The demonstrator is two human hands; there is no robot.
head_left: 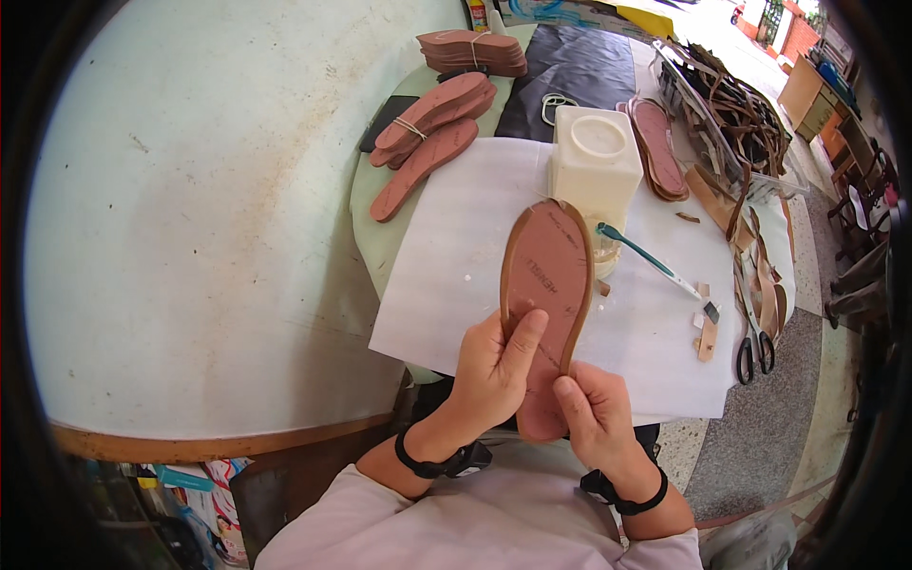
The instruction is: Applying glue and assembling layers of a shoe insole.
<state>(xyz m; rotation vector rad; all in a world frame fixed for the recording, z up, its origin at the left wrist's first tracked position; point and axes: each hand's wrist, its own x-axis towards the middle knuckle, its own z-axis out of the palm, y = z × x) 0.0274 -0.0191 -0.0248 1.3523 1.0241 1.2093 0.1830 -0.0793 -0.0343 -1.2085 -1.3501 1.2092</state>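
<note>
A reddish-brown shoe insole point(546, 261) with a tan rim is held upright over the front of the white work sheet. My left hand point(496, 366) grips its left edge at the middle, thumb lying on the face. Lower down, my right hand point(598, 413) pinches the right edge near the heel, thumb in front. The fingers behind the insole are hidden. Just beyond its toe stands a cream plastic container point(597, 161), partly covered by the insole. A brush with a teal and white handle point(655, 261) lies to the right, its teal end by the container.
Rubber-banded insole bundles point(432, 119) lie at the back left, and further insoles point(657, 147) right of the container. A clear bin point(731, 123) holds dark leather strips. Scissors point(755, 347) and leather scraps point(705, 337) lie near the right edge. A pale wall panel point(209, 228) fills the left.
</note>
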